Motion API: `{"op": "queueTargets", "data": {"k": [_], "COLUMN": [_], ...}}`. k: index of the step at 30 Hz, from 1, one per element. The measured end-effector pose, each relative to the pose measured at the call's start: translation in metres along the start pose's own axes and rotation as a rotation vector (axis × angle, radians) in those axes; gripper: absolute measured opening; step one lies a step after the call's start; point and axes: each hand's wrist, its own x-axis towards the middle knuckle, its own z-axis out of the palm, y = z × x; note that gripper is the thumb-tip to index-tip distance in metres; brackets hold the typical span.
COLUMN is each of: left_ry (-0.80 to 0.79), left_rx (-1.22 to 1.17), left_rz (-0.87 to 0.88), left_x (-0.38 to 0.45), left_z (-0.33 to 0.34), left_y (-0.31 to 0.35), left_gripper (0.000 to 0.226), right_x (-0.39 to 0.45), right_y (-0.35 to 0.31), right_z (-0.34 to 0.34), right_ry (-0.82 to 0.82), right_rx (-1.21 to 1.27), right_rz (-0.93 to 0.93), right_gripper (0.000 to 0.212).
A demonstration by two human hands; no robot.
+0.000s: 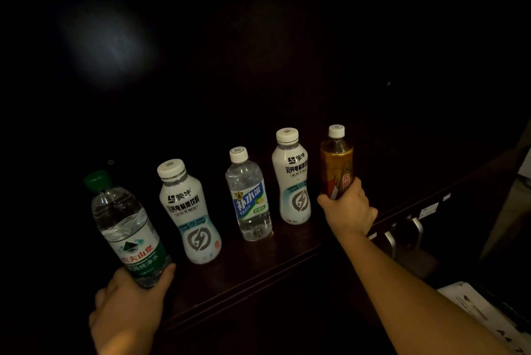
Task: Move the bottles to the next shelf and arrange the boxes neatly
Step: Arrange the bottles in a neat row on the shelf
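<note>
Several bottles stand in a row on a dark wooden shelf [258,265]. My left hand [129,305] grips the base of a clear water bottle with a green cap [123,225] at the left end, tilted left. My right hand [349,208] grips the lower part of an amber tea bottle with a white cap [336,162] at the right end. Between them stand a white drink bottle [189,211], a clear bottle with a blue label [249,196] and a second white drink bottle [293,179]. No boxes can be made out on the shelf.
The space behind and above the bottles is very dark, with a faint light patch [106,41] on the back wall. Metal handles [402,231] show on the dark furniture at the right. A white printed carton [482,311] lies at the lower right.
</note>
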Motion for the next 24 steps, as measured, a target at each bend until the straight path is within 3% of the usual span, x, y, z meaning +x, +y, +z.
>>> {"op": "queueTargets", "data": {"k": [7,14,16,19,21,24], "left_ry": [0.039,0.058,0.057,0.048,0.048,0.043], "left_rx": [0.038,0.062,0.062,0.046,0.039,0.029], "left_rz": [0.031,0.071,0.07,0.071,0.074,0.075], "left_x": [0.001,0.003,0.003,0.002,0.002,0.001], "left_z": [0.005,0.008,0.008,0.008,0.007,0.006], "left_y": [-0.005,-0.01,-0.01,-0.01,-0.01,-0.01], "left_gripper": [0.085,0.085,0.082,0.078,0.077,0.077], "right_x": [0.002,-0.001,-0.01,-0.044,-0.075,-0.114], "right_y": [0.002,0.004,0.007,0.006,-0.006,-0.033], "right_z": [0.002,-0.006,-0.016,-0.027,-0.025,-0.008], "right_ry": [-0.005,-0.056,-0.036,0.04,-0.059,-0.28], "right_rx": [-0.009,0.088,0.255,0.406,0.465,0.421], "right_rz": [0.001,0.002,0.014,-0.11,-0.198,-0.328], "right_gripper": [0.076,0.102,0.096,0.074,0.07,0.08]}}
